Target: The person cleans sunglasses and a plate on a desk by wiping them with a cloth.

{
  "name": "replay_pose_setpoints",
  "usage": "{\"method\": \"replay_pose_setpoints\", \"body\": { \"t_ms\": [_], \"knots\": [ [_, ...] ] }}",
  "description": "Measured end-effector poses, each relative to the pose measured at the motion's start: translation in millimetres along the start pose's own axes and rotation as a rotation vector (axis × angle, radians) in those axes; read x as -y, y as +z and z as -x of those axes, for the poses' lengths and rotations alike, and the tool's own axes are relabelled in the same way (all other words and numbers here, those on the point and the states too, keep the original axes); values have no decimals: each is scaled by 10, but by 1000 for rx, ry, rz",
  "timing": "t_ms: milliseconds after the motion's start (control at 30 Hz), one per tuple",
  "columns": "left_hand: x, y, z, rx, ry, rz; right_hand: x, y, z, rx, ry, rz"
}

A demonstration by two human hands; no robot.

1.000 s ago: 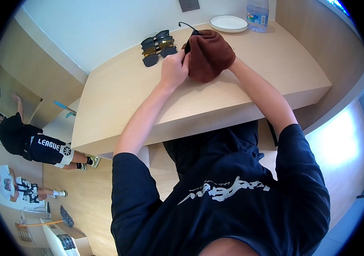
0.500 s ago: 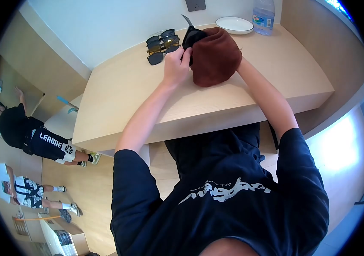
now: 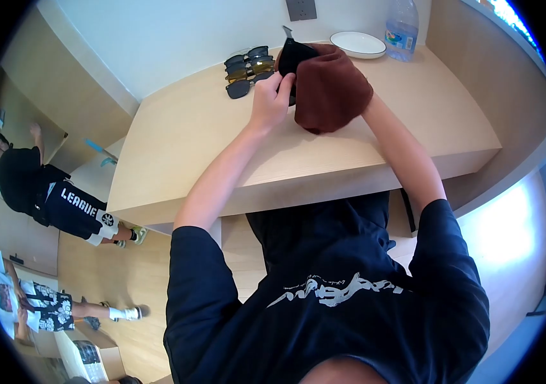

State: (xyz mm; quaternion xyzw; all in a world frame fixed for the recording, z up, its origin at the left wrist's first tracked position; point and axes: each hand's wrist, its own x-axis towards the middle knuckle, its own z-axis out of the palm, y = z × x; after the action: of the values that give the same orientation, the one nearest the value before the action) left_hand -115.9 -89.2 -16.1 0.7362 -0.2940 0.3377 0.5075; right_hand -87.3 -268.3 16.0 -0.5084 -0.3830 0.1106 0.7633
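My left hand (image 3: pixel 272 101) is closed, thumb and fingers pinching a pair of dark sunglasses (image 3: pixel 293 56) held up over the table. A brown cloth (image 3: pixel 332 93) drapes over my right hand, hiding its fingers; the cloth is bunched against the right side of the sunglasses, with the hand gripping through it. Beyond my left hand, several more sunglasses (image 3: pixel 240 88) lie in a stacked row on the tabletop, one with yellowish lenses.
The light wood table (image 3: pixel 183 137) stands against a white wall with a socket plate (image 3: pixel 301 9). At the back right are a white plate (image 3: pixel 357 45) and a plastic bottle (image 3: pixel 402 32). Two people, one in black (image 3: pixel 23 182) and one in white (image 3: pixel 4 291), stand at left.
The sunglasses have tilted a little in my hands, and the cloth has shifted over them. The person in white at left has moved lower in the view.
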Motion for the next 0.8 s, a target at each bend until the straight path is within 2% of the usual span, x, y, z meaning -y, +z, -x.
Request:
{"method": "replay_pose_setpoints", "body": {
  "t_ms": [33, 100, 233, 300, 333, 400, 433, 500, 533, 600, 633, 700, 733, 800],
  "knots": [
    [-20, -34, 13, 33, 32, -70, 71, 77, 18, 6, 3, 1],
    [-176, -73, 18, 39, 50, -74, 268, 308, 94, 104, -111, 248],
    [-452, -179, 39, 76, 93, -69, 343, 356, 141, 110, -33, 143],
    [-430, -179, 29, 62, 108, -77, 280, 328, 154, 34, -201, 506],
    [-422, -175, 20, 46, 129, -87, 311, 334, 179, 30, -203, 506],
    [-425, -202, 23, 54, 151, -114, 396, 380, 231, 10, -366, 687],
    [-473, -209, 20, 57, 164, -147, 461, 449, 265, 7, -369, 691],
    [-569, -213, 40, 77, 133, -104, 605, 590, 337, -185, -291, 903],
    [-603, -204, 47, 94, 99, -68, 643, 598, 333, -183, -288, 906],
    [-635, -207, 73, 85, 102, -56, 693, 649, 330, -231, -162, 564],
    [-626, -213, 75, 77, 104, -55, 673, 648, 316, -226, -159, 565],
    [-612, -259, 68, 55, 98, -27, 609, 637, 309, -28, -152, 157],
    [-606, -281, 65, 40, 97, 1, 580, 597, 286, -24, -147, 160],
    [-598, -319, 77, 43, 112, -33, 536, 501, 229, 59, 23, 125]
  ]
}}
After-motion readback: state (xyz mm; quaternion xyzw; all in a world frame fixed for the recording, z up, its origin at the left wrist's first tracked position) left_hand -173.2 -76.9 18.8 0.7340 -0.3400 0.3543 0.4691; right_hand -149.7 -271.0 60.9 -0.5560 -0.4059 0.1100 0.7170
